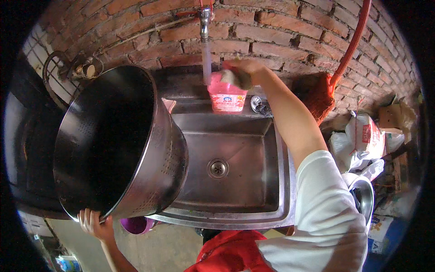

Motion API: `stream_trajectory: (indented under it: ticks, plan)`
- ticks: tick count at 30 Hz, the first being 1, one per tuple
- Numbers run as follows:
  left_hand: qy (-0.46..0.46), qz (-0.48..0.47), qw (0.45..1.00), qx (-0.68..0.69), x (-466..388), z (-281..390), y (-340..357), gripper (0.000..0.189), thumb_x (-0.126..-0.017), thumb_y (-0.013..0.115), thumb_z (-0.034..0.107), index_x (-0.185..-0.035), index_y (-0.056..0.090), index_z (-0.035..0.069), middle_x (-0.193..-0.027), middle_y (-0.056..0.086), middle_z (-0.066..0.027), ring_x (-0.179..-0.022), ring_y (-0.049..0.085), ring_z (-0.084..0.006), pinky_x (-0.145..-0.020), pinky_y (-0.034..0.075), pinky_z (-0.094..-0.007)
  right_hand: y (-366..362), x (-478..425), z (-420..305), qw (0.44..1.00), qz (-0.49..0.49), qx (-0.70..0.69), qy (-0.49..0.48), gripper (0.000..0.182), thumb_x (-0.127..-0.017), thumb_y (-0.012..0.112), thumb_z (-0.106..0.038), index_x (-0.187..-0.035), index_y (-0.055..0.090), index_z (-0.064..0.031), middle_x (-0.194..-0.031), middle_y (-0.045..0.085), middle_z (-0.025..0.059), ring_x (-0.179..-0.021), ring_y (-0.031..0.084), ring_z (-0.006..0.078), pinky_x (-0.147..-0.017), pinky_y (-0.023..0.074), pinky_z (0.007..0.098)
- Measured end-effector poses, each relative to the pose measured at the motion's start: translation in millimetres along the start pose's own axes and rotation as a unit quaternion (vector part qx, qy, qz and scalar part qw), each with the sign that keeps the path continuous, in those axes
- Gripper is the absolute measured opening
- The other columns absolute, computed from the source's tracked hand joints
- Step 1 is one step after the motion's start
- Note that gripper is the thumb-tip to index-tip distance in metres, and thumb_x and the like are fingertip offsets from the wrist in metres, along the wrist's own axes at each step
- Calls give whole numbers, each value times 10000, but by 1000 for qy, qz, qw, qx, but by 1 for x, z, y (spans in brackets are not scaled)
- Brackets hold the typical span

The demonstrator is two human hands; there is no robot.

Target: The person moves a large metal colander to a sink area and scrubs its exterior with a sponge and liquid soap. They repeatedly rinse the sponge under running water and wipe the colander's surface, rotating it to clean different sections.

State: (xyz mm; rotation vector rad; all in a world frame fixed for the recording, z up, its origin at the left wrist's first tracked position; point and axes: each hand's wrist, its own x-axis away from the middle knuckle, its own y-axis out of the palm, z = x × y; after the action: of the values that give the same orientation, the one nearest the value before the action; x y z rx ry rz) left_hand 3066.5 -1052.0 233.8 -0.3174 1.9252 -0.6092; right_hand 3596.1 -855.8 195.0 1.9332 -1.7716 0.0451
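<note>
My left hand (93, 222) grips the lower rim of a large metal drum (161, 163) with small perforations in its wall. The drum lies tilted over the left part of a stainless-steel sink (234, 193), its dark mouth facing left. At the back ledge, my right hand (249, 69) holds a greyish cloth or pad (240, 80), blurred, over a pink plastic tub (227, 98) that bears a printed label. Just left of the tub, a stream from the metal tap (205, 23) comes down; where it lands is partly hidden.
Beside the tub sits a sink strainer (256, 103). An orange mesh bag (317, 98) hangs at the brick wall (272, 32). White plastic bags (362, 139) are heaped at right. Below the drum, a purple bucket (137, 225) stands on the floor.
</note>
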Motion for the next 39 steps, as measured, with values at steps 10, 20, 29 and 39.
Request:
stream_trajectory:
  ticks: [10,20,29,39]
  plan:
    - [-2,-82,997,8,29,-22,-1,438,-736,507,430,-769,531,-6,-949,529,-178,-930,467,-368,-854,315,-490,-5,-20,-8,992,75,100,-19,151,-746,533,-234,-723,559,-87,-672,575,42,-573,542,160,-512,446,308]
    - [2,-41,999,-9,37,-26,5,472,-749,467,480,-753,518,11,-891,515,-175,-865,476,-364,-821,331,-499,2,3,-24,992,108,57,-11,193,-683,619,-259,-741,569,-81,-733,587,49,-621,567,179,-581,479,351]
    - [12,7,1000,-12,24,-16,4,441,-733,493,465,-634,493,35,-765,515,-168,-791,490,-360,-780,364,-492,1,6,-22,996,81,26,20,269,-754,533,-292,-818,586,-36,-765,608,106,-649,594,210,-617,493,368]
    - [0,-19,1000,-9,28,-17,3,444,-740,493,462,-689,496,21,-809,521,-160,-816,482,-369,-761,362,-494,-11,-13,-14,993,102,61,25,241,-745,560,-300,-872,570,-95,-825,586,50,-700,569,180,-624,480,346]
